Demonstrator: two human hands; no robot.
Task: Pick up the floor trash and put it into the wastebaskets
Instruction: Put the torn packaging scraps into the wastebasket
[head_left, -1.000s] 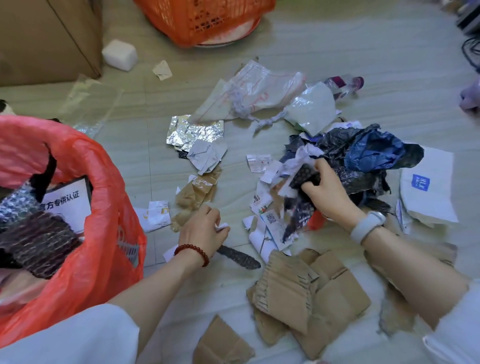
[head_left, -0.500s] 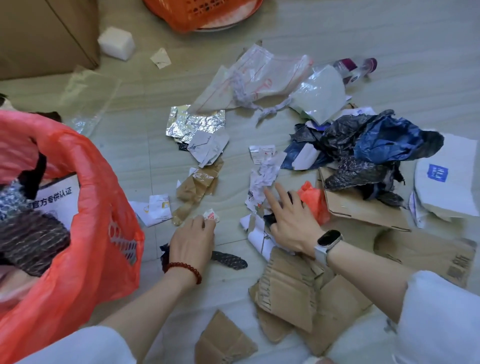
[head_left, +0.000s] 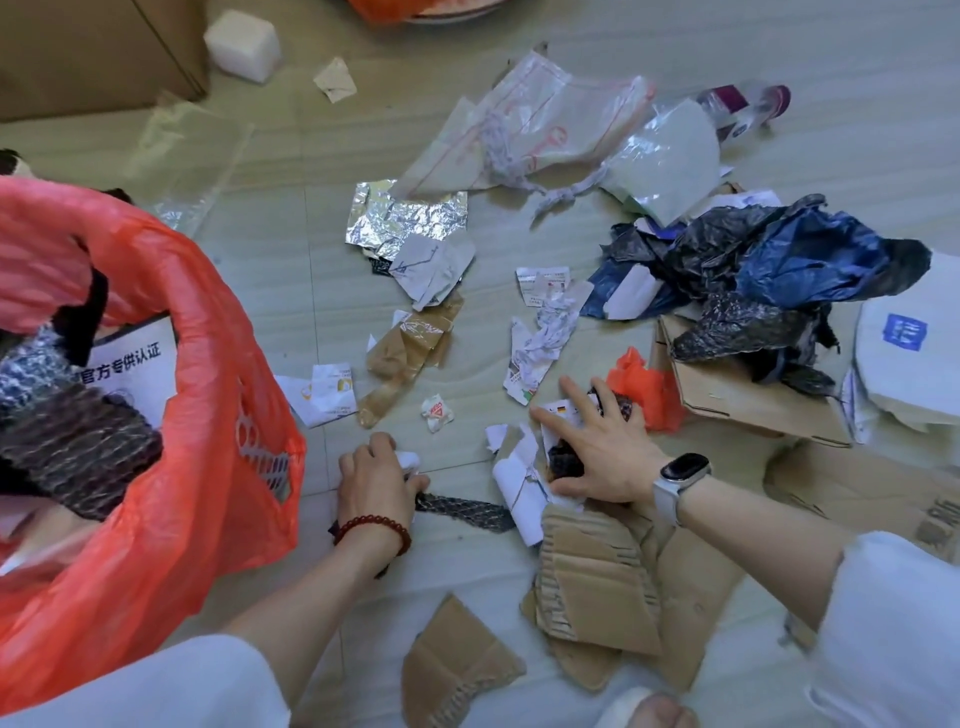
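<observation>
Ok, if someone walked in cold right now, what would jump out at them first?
The big red-orange plastic trash bag at the left, already stuffed. Then the heap of crumpled black and blue plastic bags at the right, on the littered floor. Between them the left hand and right hand press down on paper scraps.
</observation>
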